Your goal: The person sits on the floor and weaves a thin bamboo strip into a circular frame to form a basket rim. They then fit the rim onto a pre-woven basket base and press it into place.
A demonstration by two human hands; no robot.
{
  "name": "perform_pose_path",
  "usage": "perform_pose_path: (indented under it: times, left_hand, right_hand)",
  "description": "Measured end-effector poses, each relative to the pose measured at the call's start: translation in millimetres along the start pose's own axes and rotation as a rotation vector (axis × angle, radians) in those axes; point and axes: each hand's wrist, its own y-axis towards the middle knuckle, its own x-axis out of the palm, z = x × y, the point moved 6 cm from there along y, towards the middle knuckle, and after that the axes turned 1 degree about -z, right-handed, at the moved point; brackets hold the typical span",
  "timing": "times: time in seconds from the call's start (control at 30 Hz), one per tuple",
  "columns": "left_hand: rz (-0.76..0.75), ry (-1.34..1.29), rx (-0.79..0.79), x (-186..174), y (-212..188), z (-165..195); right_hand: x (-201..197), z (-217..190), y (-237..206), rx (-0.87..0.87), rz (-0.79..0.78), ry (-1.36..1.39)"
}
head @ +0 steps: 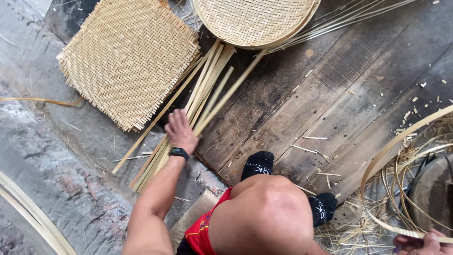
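On the wooden floor point(330, 85), the square woven mat point(127, 61) lies at the far left corner, the round woven tray point(255, 19) at the far edge. A bundle of bamboo strips point(207, 89) runs diagonally from the tray toward the left hand point(180, 131), fingers curled around 1 or 2 strips. The right hand point(422, 243) pinches a curved bamboo band point(391, 146) at the near right corner.

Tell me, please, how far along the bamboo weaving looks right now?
Done: a square woven mat and a round woven tray lie finished on the floor. In hand: the left hand reaches into the bundle of flat bamboo strips, while the right hand holds a curved bamboo strip. Left: many loose strips remain unwoven.
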Motion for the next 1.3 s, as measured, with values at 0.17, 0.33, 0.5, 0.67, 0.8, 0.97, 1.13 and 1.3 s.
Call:
perform_pose_path:
  times: [0.17,0.33,0.5,0.67,0.8,0.97,1.13,1.3]
  left_hand:
    - [-0.101,0.124,-0.059,-18.0,0.8,-82.8]
    - [-0.088,-0.087,-0.004,-49.7,32.6,-36.9]
    - [-0.057,-0.84,-0.093,-73.0,141.5,67.9]
    - [0.07,-1.124,-0.553,-74.5,253.9,104.0]
    - [0.062,-1.181,-0.614,-75.5,282.2,108.4]
    - [0.266,-1.409,-0.66,-101.8,284.6,95.0]
    - [0.095,-1.849,-0.42,-146.0,285.1,87.2]
    - [-0.049,-1.967,-0.31,-148.4,218.7,65.0]
  right_hand:
    - [-16.1,-8.5,-3.9,0.118,-0.199,-0.291]
    - [-14.7,-7.1,9.2,0.331,-0.308,-0.361]
    - [-0.5,-9.2,-0.6,0.159,-0.137,-0.095]
    - [-2.3,3.0,-24.2,0.204,0.023,-0.185]
    - [-1.6,3.8,-28.0,0.137,0.037,-0.044]
    - [-11.1,17.9,-29.4,0.218,0.106,-0.103]
    - [-17.7,15.9,-38.4,0.089,0.127,0.022]
    - [-22.8,-3.4,-54.5,0.072,0.091,0.081]
